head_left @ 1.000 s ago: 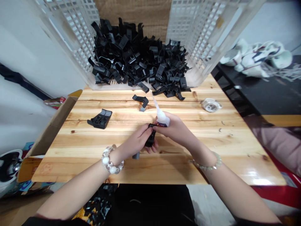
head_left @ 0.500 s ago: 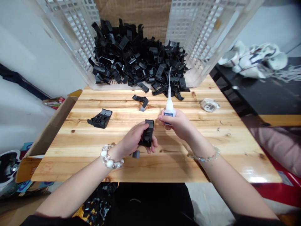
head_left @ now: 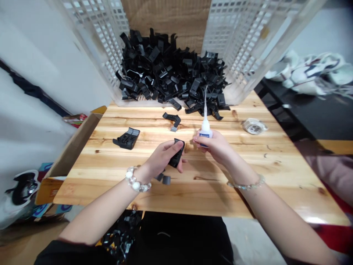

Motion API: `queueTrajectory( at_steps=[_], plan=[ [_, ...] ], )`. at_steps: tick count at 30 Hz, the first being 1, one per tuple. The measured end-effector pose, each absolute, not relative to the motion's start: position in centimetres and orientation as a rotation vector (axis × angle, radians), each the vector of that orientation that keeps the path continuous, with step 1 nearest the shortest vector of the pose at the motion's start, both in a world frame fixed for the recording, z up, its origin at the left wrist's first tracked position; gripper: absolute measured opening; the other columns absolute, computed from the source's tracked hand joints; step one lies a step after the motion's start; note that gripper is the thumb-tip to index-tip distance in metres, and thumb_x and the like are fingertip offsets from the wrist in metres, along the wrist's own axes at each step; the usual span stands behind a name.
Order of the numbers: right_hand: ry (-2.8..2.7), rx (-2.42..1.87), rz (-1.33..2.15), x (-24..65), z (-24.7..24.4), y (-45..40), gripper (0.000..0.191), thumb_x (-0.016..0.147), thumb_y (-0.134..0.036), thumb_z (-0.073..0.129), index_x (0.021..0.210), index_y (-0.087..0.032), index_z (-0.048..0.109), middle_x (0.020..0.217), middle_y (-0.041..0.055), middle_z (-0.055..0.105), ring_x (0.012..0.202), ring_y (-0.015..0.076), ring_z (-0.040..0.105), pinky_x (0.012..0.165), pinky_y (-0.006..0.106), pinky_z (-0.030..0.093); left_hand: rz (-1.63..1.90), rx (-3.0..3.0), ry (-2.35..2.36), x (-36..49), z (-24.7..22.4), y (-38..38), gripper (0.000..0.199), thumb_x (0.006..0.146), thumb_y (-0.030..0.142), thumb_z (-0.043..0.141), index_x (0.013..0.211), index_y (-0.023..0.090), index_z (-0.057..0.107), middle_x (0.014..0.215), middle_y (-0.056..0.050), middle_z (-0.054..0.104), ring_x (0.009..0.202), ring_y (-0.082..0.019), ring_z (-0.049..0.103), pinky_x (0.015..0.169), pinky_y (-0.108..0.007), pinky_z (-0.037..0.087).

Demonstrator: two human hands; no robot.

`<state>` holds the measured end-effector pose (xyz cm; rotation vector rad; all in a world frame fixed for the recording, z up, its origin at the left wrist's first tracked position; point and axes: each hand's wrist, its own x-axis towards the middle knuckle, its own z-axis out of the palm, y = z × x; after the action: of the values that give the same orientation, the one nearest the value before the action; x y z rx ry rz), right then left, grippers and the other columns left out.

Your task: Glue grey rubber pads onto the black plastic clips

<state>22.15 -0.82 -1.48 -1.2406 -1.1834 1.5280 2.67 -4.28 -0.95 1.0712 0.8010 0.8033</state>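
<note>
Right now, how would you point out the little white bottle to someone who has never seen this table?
At the far end of the wooden table sits a white plastic crate heaped with black plastic clips. Nearer, the person's right hand holds a small white bottle upright. Its long thin nozzle points up, and the left hand holds only a black clip.

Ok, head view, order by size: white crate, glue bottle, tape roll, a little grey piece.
White plastic crate, largest.
Glue bottle and tape roll look alike; nearness to the camera makes ranking them unsure.
Little grey piece, smallest.
</note>
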Motion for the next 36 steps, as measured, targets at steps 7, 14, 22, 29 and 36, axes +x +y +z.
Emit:
queueTrajectory(
  at_steps=[7, 14, 22, 29, 36],
  plan=[
    [-1.037, -1.211, 1.593, 22.4, -2.2, -0.3, 0.025, 0.064, -0.023, 0.077, 0.076, -0.014, 0.057, 0.066, 0.001, 0.056, 0.053, 0.0072, 0.046, 0.043, 0.019, 0.026, 1.091, 1.143, 0.975, 0.7, 0.8, -3.2, 0.038, 0.091, 0.049, 0.055, 0.071, 0.017, 0.05, 0.049, 0.001, 0.061, 0.046, -0.011, 0.059, 0.066, -0.026, 0.053],
    [-1.013, -1.216, 1.586, 22.6, -2.7, 0.2, 0.022, 0.063, -0.022, 0.076, 0.072, -0.013, 0.057, 0.067, 0.0043, 0.059, 0.054, 0.0075, 0.047, 0.04, 0.018, 0.029, 1.351, 1.272, 1.328, -6.3, 4.3, -1.3, 0.039, 0.084, 0.057, 0.059, 0.082, 0.018, 0.053, 0.053, 0.001, 0.061, 0.049, -0.012, 0.059, 0.055, -0.022, 0.048],
    [-1.083, -1.165, 1.564, 22.2, -3.0, 0.0, 0.017, 0.067, -0.021, 0.07, 0.068, -0.015, 0.054, 0.059, 0.0013, 0.055, 0.049, 0.007, 0.044, 0.039, 0.019, 0.028, 0.856, 1.471, 1.879, -15.7, -0.2, 2.3, 0.031, 0.073, 0.043, 0.068, 0.078, 0.013, 0.061, 0.053, 0.002, 0.053, 0.044, -0.01, 0.044, 0.043, -0.021, 0.032],
    [-1.079, -1.202, 1.541, 21.9, -2.8, -0.2, 0.015, 0.065, -0.017, 0.068, 0.068, -0.015, 0.053, 0.057, -0.0007, 0.056, 0.048, 0.0068, 0.046, 0.04, 0.018, 0.031, 0.83, 1.775, 2.028, -14.5, -0.3, 5.1, 0.041, 0.08, 0.036, 0.054, 0.111, 0.009, 0.056, 0.101, -0.015, 0.065, 0.091, -0.025, 0.064, 0.076, -0.035, 0.051],
    [-1.119, -1.243, 1.504, 21.8, -3.8, 0.3, 0.014, 0.063, -0.018, 0.067, 0.067, -0.016, 0.053, 0.053, -0.0019, 0.054, 0.046, 0.0078, 0.046, 0.038, 0.019, 0.03, 0.618, 2.282, 1.616, -2.7, -1.6, 6.6, 0.057, 0.082, 0.027, 0.059, 0.136, 0.017, 0.046, 0.14, -0.011, 0.052, 0.126, -0.023, 0.05, 0.109, -0.033, 0.037]
  ],
)
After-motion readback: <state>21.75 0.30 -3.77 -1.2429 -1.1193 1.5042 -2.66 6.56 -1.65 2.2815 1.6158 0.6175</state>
